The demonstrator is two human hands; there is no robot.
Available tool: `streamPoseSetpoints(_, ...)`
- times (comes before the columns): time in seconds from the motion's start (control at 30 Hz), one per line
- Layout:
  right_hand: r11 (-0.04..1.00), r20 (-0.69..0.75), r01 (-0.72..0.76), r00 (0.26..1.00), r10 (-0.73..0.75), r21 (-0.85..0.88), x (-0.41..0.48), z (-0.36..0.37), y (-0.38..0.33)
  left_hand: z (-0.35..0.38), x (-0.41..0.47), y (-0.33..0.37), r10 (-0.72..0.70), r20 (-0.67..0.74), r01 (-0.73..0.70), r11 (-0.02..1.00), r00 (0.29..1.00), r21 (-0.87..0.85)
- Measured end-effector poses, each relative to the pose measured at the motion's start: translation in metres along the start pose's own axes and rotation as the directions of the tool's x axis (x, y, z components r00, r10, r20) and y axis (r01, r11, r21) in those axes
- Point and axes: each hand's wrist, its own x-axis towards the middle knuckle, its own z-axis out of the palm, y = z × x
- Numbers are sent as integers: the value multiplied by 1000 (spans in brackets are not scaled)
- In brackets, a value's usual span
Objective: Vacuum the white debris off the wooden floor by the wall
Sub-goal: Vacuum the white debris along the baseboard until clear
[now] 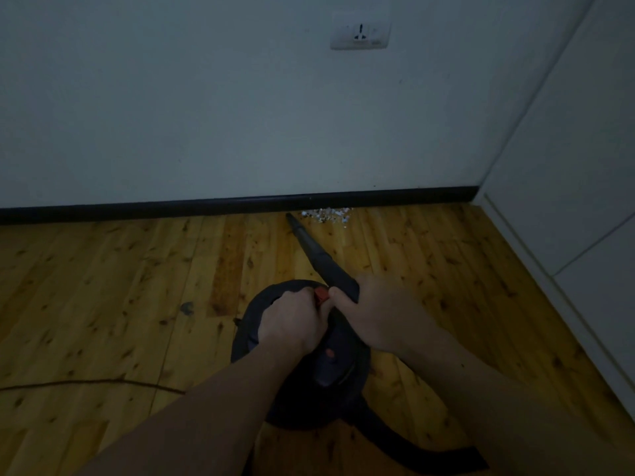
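A small heap of white debris [328, 215] lies on the wooden floor [113, 286] against the black skirting board. A dark hand-held vacuum [330, 365] hangs over the floor, its tapered black nozzle [309, 243] pointing up and left, with the tip just left of the debris. My left hand [292, 322] is closed around the vacuum's handle beside a red switch [322, 294]. My right hand [374, 310] grips the base of the nozzle. A dark strap or bag trails off the vacuum's rear toward the lower right.
A white wall [206, 115] with a socket [360, 30] stands ahead, edged by the black skirting [137, 211]. White cabinet panels [567, 166] close the right side, forming a corner. A thin cord [86, 383] runs over the floor at the left.
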Motion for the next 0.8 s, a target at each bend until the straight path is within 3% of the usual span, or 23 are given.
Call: streamPoseSetpoints(0.8, 996, -54, -45, 998, 40, -81, -18, -27, 38, 16, -4, 39, 59, 23, -59, 998, 998, 15)
